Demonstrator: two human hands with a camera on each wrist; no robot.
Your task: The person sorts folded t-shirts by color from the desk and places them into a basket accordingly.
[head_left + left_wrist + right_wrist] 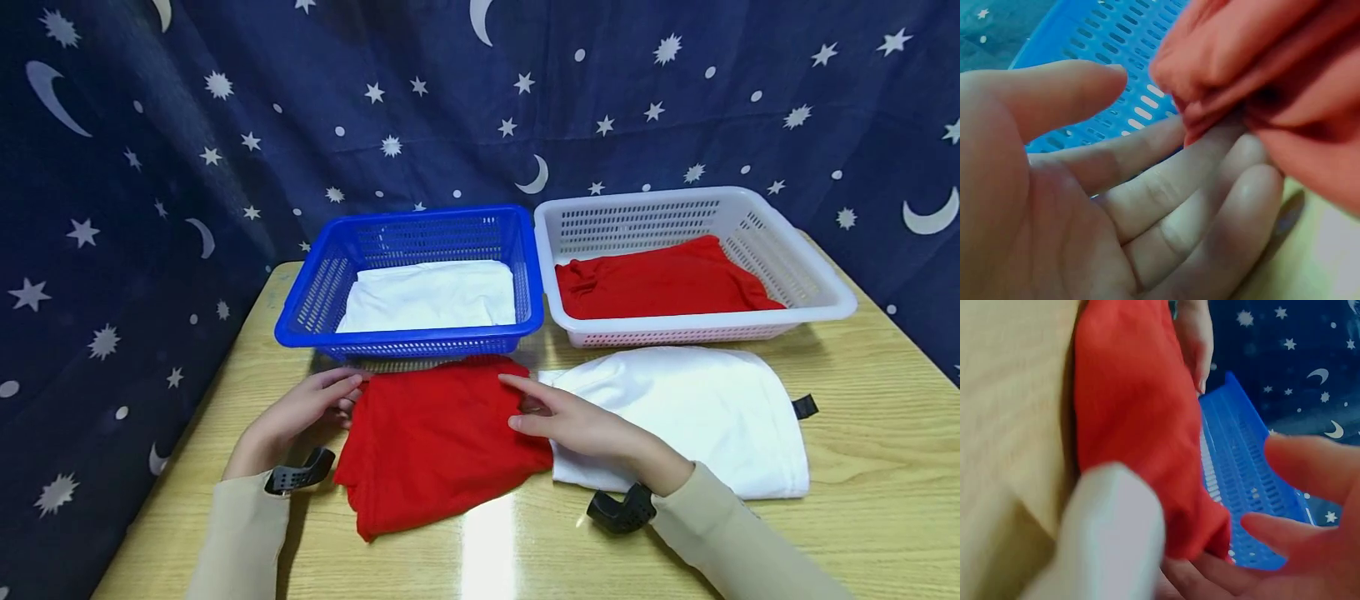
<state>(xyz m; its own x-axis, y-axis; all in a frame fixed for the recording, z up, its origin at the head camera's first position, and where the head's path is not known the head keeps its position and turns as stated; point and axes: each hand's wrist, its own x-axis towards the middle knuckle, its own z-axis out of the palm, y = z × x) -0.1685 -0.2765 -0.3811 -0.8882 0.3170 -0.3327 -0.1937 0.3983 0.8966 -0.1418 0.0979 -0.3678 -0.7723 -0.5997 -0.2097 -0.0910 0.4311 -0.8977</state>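
A folded red garment (442, 450) lies on the table in front of the blue basket. My left hand (315, 408) is at its left edge, and in the left wrist view the fingertips (1254, 181) reach under the fabric while the thumb stays apart from it. On the opposite side, my right hand (577, 421) has its fingers at the garment's right edge. Some of those fingers (1210, 578) go under the red cloth in the right wrist view, with thumb and index finger clear of it. Neither hand pinches the fabric.
Behind the red garment stands a blue basket (408, 337) with folded white cloth (435, 292) inside. Beside it, a white basket (817, 292) holds red cloth (667, 283). A white garment (697, 417) with a black tag (805, 407) lies under the right forearm.
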